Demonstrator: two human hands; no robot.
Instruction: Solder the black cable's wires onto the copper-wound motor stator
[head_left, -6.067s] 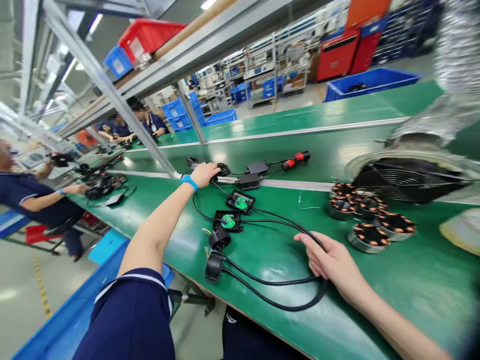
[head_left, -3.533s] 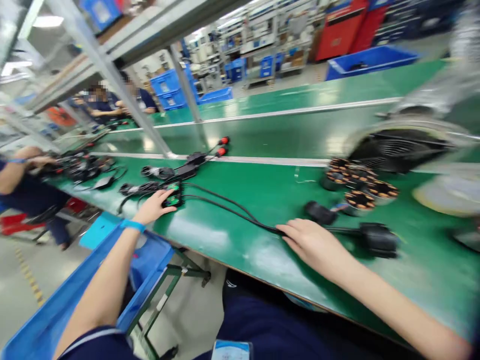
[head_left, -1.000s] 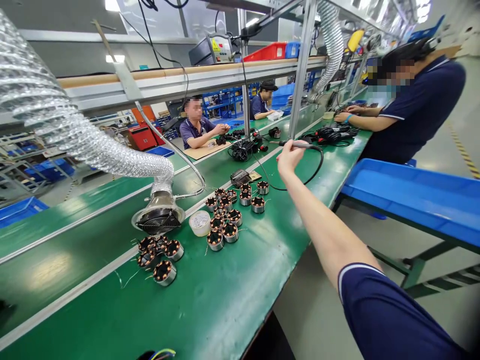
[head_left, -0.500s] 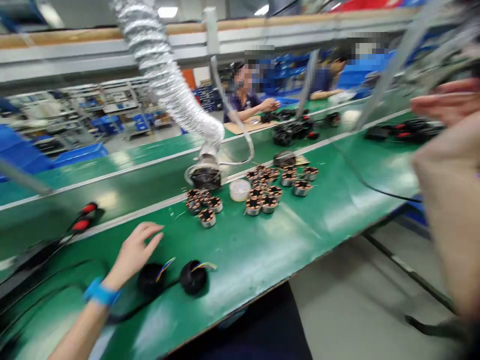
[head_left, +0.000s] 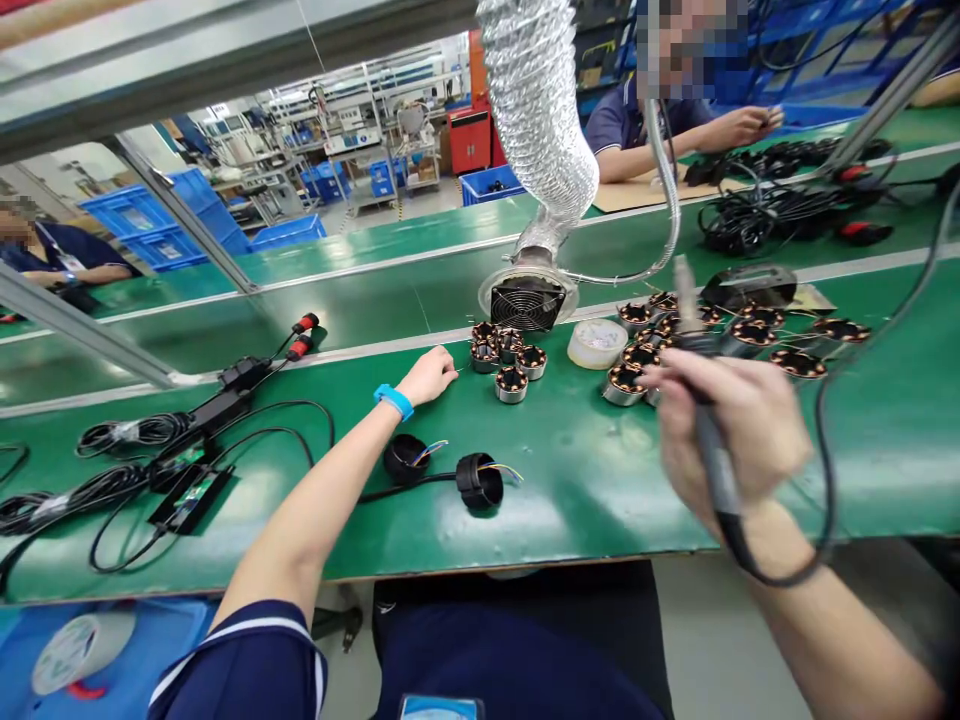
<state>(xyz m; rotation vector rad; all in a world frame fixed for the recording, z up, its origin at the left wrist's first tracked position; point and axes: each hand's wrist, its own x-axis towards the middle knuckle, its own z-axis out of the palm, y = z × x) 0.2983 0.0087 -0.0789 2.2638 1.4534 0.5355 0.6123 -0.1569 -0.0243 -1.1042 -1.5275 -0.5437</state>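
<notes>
My right hand (head_left: 731, 425) is closed around a soldering iron (head_left: 697, 385), tip pointing up, its black cord (head_left: 825, 470) looping down past my wrist. My left hand (head_left: 429, 375), with a blue wristband (head_left: 394, 400), reaches across the green bench (head_left: 585, 480) with fingers apart, just left of a small group of copper-wound motor stators (head_left: 510, 365). Two black round housings (head_left: 442, 470) with coloured wires lie below my left forearm, joined to black cables.
A silver flexible duct (head_left: 540, 120) ends in a fan intake (head_left: 527, 300). More stators (head_left: 750, 335) and a white round container (head_left: 597, 342) lie right of it. Black cables and control boxes (head_left: 187, 450) lie at left. Other people sit across the conveyor.
My view has swung back to the bench in front of me. My right hand brought the soldering iron in from the right. My left hand moved from the black housings toward the stators.
</notes>
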